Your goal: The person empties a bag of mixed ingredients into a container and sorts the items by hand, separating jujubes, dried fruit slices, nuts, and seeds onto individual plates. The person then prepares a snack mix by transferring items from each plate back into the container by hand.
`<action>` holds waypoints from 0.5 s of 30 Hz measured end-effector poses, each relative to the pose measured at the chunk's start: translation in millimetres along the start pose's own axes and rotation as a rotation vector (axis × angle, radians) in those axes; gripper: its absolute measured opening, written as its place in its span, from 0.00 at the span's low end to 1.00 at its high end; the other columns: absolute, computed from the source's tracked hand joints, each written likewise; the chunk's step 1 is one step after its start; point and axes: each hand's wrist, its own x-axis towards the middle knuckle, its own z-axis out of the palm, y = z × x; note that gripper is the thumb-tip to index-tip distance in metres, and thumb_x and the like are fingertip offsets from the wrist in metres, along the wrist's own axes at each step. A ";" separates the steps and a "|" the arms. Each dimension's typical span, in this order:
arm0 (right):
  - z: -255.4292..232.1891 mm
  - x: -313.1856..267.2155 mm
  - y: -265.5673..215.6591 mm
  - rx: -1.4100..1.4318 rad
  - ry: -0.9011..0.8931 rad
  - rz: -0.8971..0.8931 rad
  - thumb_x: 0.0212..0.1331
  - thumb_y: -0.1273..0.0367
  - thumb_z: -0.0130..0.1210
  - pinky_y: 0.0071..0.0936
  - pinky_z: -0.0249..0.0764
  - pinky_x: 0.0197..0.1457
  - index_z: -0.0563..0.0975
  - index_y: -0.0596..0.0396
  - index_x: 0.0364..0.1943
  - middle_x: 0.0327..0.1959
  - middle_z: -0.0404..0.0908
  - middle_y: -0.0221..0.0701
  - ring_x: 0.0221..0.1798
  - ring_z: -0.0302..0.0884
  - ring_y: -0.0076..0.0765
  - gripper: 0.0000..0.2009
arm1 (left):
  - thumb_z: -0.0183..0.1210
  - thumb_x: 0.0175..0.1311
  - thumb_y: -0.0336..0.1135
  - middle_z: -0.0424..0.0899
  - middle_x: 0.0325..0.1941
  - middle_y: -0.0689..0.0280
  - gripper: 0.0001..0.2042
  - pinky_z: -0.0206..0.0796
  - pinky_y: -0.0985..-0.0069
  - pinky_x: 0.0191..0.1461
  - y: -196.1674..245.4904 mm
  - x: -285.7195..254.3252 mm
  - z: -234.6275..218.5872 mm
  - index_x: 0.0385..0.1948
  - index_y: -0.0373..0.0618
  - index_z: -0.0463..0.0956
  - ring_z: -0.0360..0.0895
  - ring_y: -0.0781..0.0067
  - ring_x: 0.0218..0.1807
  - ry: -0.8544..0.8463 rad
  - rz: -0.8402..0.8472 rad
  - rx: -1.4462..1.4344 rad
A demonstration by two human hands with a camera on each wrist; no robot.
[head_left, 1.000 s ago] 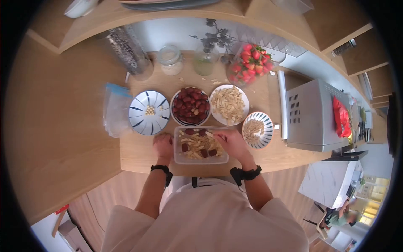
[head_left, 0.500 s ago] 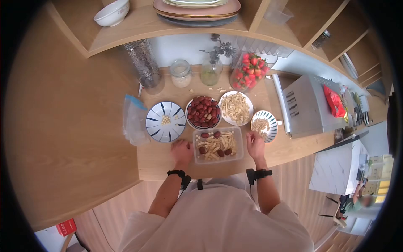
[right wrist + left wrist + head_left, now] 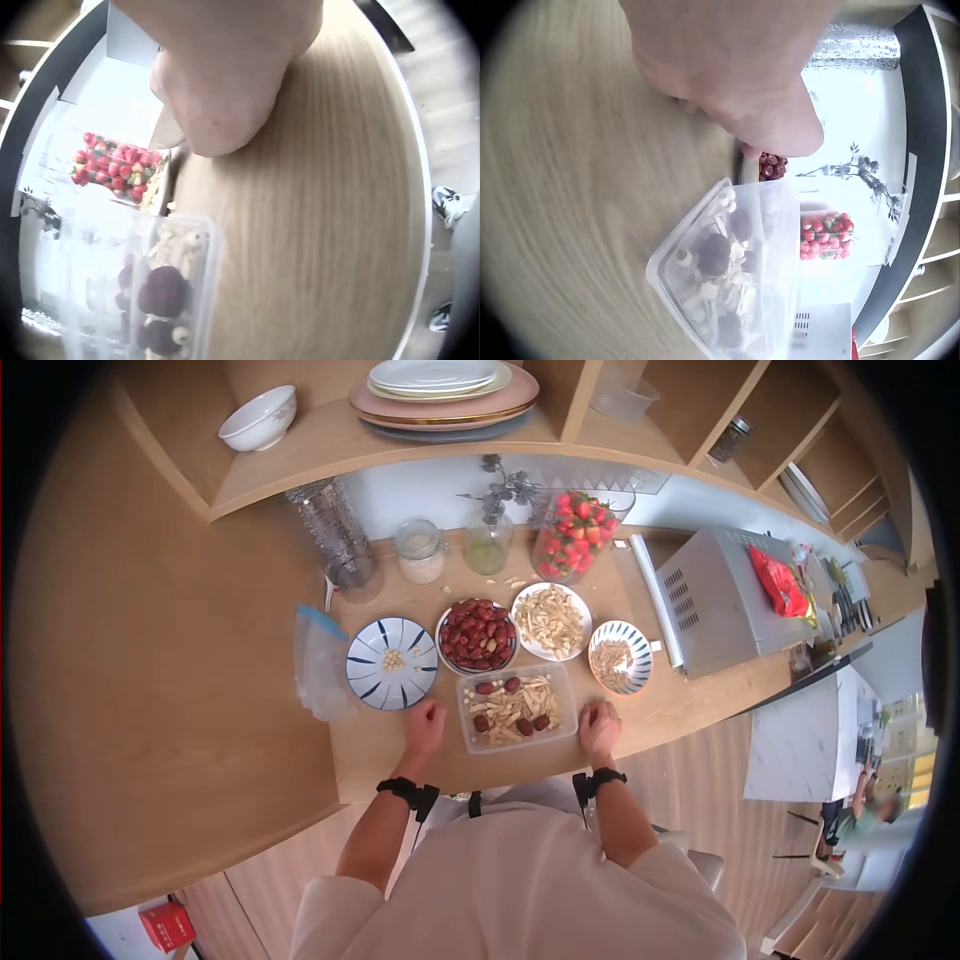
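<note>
A clear plastic box [image 3: 518,708] sits near the counter's front edge, holding pale dried strips, several red dates and small whitish seeds. My left hand [image 3: 425,727] rests on the counter to the box's left, fingers loosely curled, holding nothing. To the box's right lies my right hand [image 3: 600,730], likewise idle on the wood. Behind the box stand a bowl of red dates [image 3: 477,635] and a white plate of pale strips [image 3: 552,622]. A striped plate [image 3: 392,690] with a few whitish seeds is near the left hand; a small striped bowl [image 3: 636,672] of thin pieces is beyond the right.
Clear bags [image 3: 322,670] lie at the left. At the back are a glass jar [image 3: 420,552], a vase [image 3: 488,546] and a clear container of strawberries [image 3: 575,535]. A grey appliance [image 3: 715,600] stands right, beneath a shelf [image 3: 450,442]. Another person [image 3: 855,820] sits far right.
My right hand has left the box's contents, passed by the small striped bowl's near edge, and come down beside the box. The left hand stays left of the box. The head view has shifted.
</note>
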 end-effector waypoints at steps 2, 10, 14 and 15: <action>5.6 2.4 -2.4 0.002 0.000 0.063 0.61 0.63 0.55 0.47 0.67 0.40 0.75 0.52 0.25 0.29 0.75 0.34 0.35 0.76 0.48 0.10 | 0.56 0.63 0.35 0.68 0.17 0.66 0.11 0.58 0.74 0.28 5.0 1.5 -2.3 0.24 0.38 0.72 0.65 0.78 0.22 -0.046 -0.007 -0.003; 12.9 5.5 -15.6 -0.126 -0.022 0.188 0.60 0.62 0.53 0.46 0.66 0.45 0.75 0.51 0.29 0.34 0.74 0.35 0.42 0.73 0.48 0.09 | 0.52 0.71 0.37 0.68 0.25 0.75 0.10 0.57 0.80 0.32 24.3 -2.8 5.0 0.32 0.41 0.71 0.62 0.86 0.29 -0.036 -0.074 -0.224; 15.0 4.8 -9.6 -0.191 -0.039 0.199 0.59 0.61 0.52 0.46 0.64 0.49 0.74 0.51 0.31 0.39 0.73 0.36 0.48 0.70 0.48 0.09 | 0.51 0.72 0.36 0.68 0.28 0.76 0.08 0.56 0.83 0.33 33.6 -14.4 13.4 0.35 0.43 0.71 0.62 0.87 0.31 -0.012 -0.151 -0.219; 17.1 4.1 -9.4 -0.199 -0.026 0.184 0.59 0.61 0.52 0.46 0.64 0.49 0.74 0.50 0.32 0.40 0.73 0.36 0.48 0.69 0.48 0.09 | 0.51 0.72 0.35 0.68 0.29 0.76 0.07 0.56 0.84 0.34 30.5 -18.4 13.6 0.36 0.44 0.71 0.62 0.87 0.31 -0.007 -0.160 -0.248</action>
